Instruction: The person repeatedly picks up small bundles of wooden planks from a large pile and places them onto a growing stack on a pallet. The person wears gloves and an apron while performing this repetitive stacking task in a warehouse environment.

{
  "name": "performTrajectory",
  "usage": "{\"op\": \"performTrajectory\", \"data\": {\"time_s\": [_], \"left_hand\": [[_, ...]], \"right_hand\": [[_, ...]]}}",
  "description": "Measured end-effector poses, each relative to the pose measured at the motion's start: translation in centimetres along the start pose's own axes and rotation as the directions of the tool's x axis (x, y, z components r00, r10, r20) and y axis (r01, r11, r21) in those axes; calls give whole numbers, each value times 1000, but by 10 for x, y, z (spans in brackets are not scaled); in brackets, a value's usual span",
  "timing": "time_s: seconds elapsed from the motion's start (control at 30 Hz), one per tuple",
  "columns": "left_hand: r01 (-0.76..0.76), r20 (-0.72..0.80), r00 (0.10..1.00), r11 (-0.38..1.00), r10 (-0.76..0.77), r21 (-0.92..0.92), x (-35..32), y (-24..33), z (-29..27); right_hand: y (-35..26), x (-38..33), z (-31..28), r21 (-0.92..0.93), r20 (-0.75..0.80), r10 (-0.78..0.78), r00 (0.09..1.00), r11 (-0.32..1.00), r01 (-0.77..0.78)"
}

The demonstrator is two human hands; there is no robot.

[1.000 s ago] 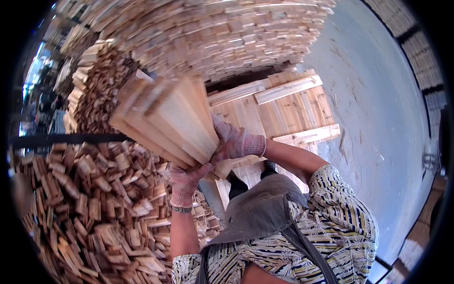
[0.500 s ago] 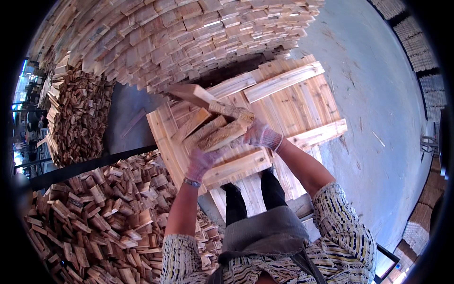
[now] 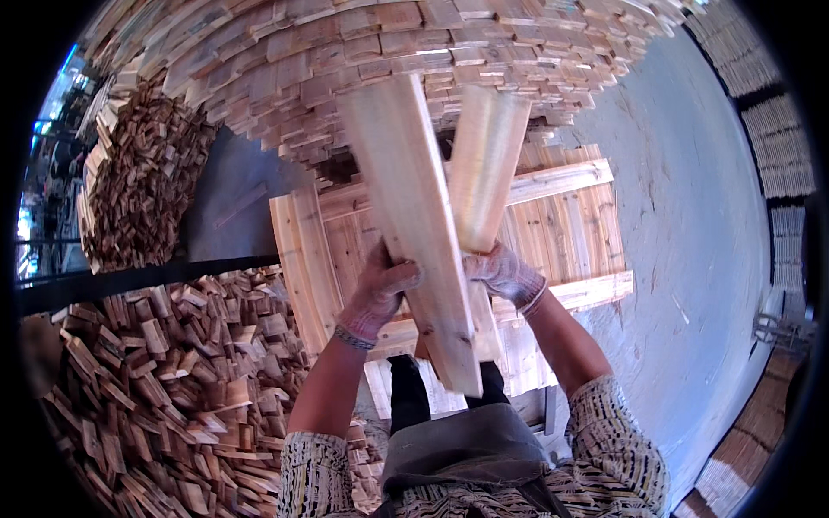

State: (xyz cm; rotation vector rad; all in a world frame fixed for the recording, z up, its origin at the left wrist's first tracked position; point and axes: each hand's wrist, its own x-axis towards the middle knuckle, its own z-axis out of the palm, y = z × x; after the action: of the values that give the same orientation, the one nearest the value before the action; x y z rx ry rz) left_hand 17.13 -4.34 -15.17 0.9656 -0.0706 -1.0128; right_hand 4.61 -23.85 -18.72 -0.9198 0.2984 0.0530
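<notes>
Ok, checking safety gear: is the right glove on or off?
On: the pale glove covers the right hand down to the wrist.

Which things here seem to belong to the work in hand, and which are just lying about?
In hand:
- left board, gripped by the left hand
- right board, gripped by the right hand

Apparently lying about:
- loose wood pieces, lower left
- farther wood heap, upper left
- flat bundles, right edge
</notes>
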Motion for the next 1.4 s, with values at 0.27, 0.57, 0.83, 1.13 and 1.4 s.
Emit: {"op": "performTrajectory", "data": {"time_s": [0.27,0.57,0.83,1.13,1.4], "left_hand": [[243,-152,953,961,-262,-129,23,-43,-62],[445,-482,846,798,-227,406,81,-122,-180],[708,-705,685,61,185,704,73,-150,-95],[790,-791,565,124,234,601,80,-141,-94],[633,-651,723,156,229,758,91,-159,-66]], "right_hand": [[-24,4,-31,-214,-527,145,837,931,-296],[95,66,-106,-755,-626,-261,735,-34,-655],[69,58,-118,-767,-472,28,881,481,-426],[159,41,-89,-859,-512,-218,831,143,-492],[147,50,-67,-747,-664,-94,742,27,-665]]}}
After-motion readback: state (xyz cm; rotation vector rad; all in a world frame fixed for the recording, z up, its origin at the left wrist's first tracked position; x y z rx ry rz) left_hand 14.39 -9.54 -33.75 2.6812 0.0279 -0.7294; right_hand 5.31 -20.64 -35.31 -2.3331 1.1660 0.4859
